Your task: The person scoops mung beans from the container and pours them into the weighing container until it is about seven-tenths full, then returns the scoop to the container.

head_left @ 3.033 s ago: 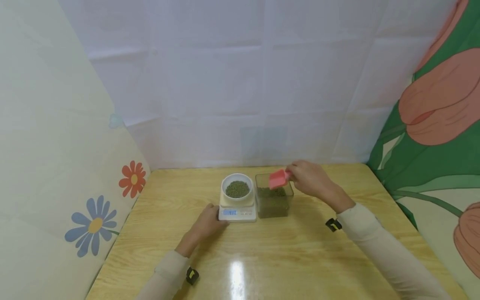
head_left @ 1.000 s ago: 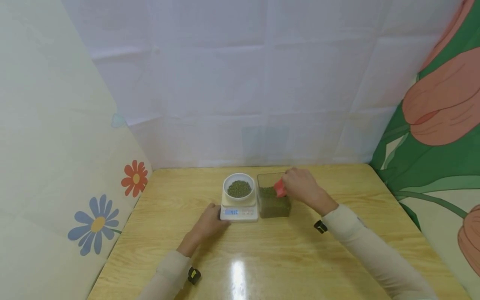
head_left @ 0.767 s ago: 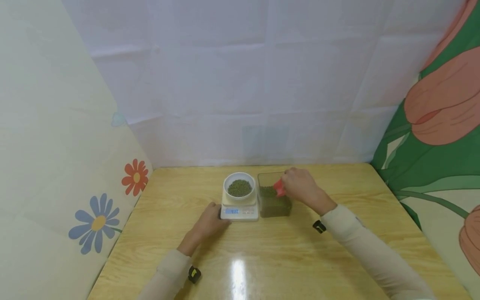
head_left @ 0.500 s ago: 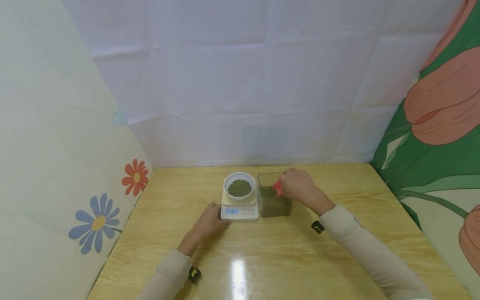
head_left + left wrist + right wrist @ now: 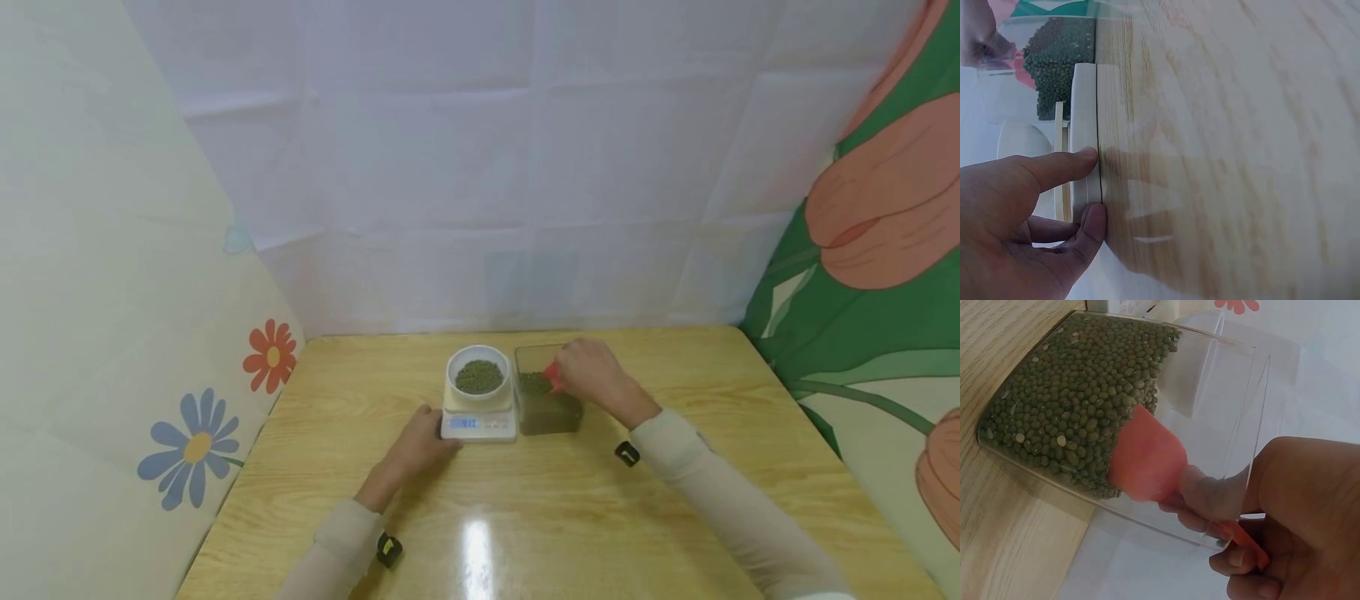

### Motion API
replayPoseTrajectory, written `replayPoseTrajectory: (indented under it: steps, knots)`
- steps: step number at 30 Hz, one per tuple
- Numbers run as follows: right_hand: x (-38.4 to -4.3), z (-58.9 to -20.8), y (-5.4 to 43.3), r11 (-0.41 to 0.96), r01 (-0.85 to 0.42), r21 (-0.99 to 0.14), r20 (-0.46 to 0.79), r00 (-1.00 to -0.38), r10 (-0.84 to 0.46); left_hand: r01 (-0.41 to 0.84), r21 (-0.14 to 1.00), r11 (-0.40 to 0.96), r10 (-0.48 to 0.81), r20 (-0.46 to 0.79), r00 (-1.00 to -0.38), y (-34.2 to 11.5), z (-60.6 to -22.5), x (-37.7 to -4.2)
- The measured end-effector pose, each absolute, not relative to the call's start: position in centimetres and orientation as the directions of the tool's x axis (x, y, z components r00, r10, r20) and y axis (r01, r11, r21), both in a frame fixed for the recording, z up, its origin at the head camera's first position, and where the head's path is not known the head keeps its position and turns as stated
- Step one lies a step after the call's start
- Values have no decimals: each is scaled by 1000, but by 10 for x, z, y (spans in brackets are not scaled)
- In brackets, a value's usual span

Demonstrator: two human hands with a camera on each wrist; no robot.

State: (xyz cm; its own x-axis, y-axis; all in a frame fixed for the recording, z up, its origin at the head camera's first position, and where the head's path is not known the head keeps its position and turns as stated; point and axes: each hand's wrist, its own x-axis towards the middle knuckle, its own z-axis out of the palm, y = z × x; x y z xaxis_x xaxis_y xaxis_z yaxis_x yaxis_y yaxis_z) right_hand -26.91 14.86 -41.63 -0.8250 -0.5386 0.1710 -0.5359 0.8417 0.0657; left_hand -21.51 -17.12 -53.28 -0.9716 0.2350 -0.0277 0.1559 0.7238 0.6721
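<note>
My right hand grips the handle of a small red scoop. The scoop's blade is partly sunk in mung beans inside a clear square container. Left of this container stands a white kitchen scale, its blue display lit but too blurred to read surely. A white bowl with mung beans in it sits on the scale's plate. My left hand holds the scale's near left corner, thumb and curled fingers against its edge.
Everything stands on a wood-grain table, close to its back edge. A white cloth hangs behind. Flower-printed panels flank the left and right sides. Small black devices sit below both wrists.
Three seconds ago the scoop was held above the container; it has come down into the beans and shifted slightly left. My left hand, the scale and the bowl stay in place.
</note>
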Motion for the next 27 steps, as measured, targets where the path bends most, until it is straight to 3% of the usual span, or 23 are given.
replayPoseTrajectory:
  steps: [9, 27]
  knots:
    - [-273, -421, 143, 832, -551, 54, 180, -815, -551, 188, 668, 720, 252, 1, -968, -172, -531, -214]
    - [-278, -419, 130, 862, -508, -2, 83, -859, -506, 194, 659, 726, 253, 7, -968, -172, -532, -216]
